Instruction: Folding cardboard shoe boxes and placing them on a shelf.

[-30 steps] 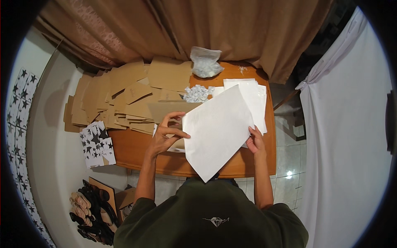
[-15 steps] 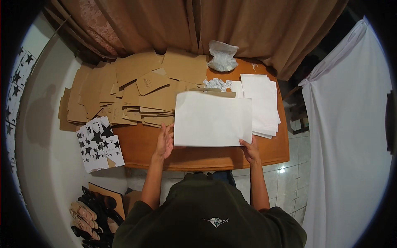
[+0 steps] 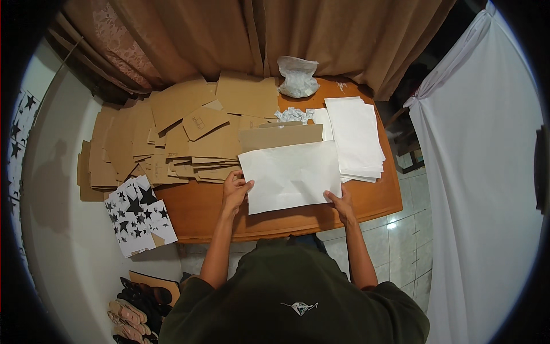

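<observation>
A blank white sheet of paper (image 3: pixel 292 178) is held by its two sides above the front of the wooden table (image 3: pixel 195 209). My left hand (image 3: pixel 234 192) pinches its left edge, thumb on top. At the lower right corner, my right hand (image 3: pixel 341 205) grips it with the thumb over the face. Just beyond the sheet's far edge lies a flat brown cardboard piece (image 3: pixel 281 136), partly covered by it. A pile of white sheets (image 3: pixel 356 135) is to the right.
Brown cardboard pieces (image 3: pixel 183 135) are heaped across the left half. Small white bits (image 3: pixel 294 114) and a clear plastic bag (image 3: pixel 298 80) sit farther back. Star-patterned white card (image 3: pixel 134 215) rests at the left corner. Shoes (image 3: pixel 134 312) stand below; white cloth (image 3: pixel 475 172) hangs right.
The paper has come nearer to me and tilted slightly, baring more of the cardboard behind it. My left hand has closed on the left edge. The view has shifted a little.
</observation>
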A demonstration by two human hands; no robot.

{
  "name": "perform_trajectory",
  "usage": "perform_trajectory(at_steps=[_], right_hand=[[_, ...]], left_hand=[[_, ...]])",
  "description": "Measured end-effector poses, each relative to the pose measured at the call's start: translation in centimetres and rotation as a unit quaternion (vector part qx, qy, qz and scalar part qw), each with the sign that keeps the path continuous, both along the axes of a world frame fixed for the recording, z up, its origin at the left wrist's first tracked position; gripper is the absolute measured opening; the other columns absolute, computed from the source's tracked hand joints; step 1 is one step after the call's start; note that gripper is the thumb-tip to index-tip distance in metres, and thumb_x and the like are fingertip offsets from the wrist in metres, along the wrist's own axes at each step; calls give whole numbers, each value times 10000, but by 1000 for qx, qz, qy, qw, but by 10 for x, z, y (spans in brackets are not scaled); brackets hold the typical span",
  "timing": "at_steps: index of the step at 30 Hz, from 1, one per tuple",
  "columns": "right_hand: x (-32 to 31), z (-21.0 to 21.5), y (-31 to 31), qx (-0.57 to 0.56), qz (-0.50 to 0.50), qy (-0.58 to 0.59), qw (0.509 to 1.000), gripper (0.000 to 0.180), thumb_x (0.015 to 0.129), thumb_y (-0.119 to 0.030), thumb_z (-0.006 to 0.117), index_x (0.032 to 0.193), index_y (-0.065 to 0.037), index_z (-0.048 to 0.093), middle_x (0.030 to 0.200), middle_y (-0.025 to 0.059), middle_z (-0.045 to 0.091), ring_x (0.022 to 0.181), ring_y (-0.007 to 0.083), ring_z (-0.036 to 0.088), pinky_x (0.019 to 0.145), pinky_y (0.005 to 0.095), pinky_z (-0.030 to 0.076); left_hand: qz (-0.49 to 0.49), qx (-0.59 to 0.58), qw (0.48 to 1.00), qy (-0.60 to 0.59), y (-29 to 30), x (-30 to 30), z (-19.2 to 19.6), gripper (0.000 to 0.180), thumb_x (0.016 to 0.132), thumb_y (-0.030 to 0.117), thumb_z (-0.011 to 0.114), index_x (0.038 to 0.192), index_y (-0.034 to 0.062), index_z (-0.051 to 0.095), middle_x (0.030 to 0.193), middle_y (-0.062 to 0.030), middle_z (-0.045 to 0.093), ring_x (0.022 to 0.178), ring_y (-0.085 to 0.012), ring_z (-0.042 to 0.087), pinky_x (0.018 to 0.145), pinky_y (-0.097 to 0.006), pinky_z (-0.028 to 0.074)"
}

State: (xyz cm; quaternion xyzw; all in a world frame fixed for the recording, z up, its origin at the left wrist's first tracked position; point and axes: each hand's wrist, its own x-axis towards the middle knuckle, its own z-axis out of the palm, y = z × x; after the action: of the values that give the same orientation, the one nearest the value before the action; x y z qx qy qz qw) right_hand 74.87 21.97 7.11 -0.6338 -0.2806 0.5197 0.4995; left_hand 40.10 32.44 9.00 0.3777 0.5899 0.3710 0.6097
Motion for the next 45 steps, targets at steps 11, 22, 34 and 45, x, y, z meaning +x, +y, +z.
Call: perform_trajectory(at_steps=[11,22,34,45], right_hand=[[-12,55,15,110,54,-606,786,535,893,-230,753,1338,-12,551,1297,222,570,1159,377,569,974,460,495],[-46,15,87,159,411,-587,679,693,826,-289,797,1446,-175,511,1494,195,444,1357,424,424,1143,533,360],[-50,-47,119,107,446,-654,601,785,799,-508,774,1473,-207,507,1461,138,460,1324,368,447,1094,504,384],[-54,-81,139,-26,562,-602,566,838,910,-344,650,1617,-194,226,1633,189,243,1489,427,267,1163,597,300]], left_hand=[[56,362,792,489,-12,16,24,537,873,110,721,1366,29,526,1263,-217,591,1206,-384,559,1028,-477,452],[-366,348,728,464,-1,53,-17,669,875,227,745,1462,60,470,1483,-273,429,1335,-431,445,1105,-532,379],[-413,252,708,516,30,76,-64,882,724,308,883,1439,59,430,1436,-271,392,1340,-471,396,1119,-577,348],[-496,65,702,508,47,89,-89,1059,658,284,943,1509,125,332,1475,-214,285,1373,-442,334,1020,-578,505]])
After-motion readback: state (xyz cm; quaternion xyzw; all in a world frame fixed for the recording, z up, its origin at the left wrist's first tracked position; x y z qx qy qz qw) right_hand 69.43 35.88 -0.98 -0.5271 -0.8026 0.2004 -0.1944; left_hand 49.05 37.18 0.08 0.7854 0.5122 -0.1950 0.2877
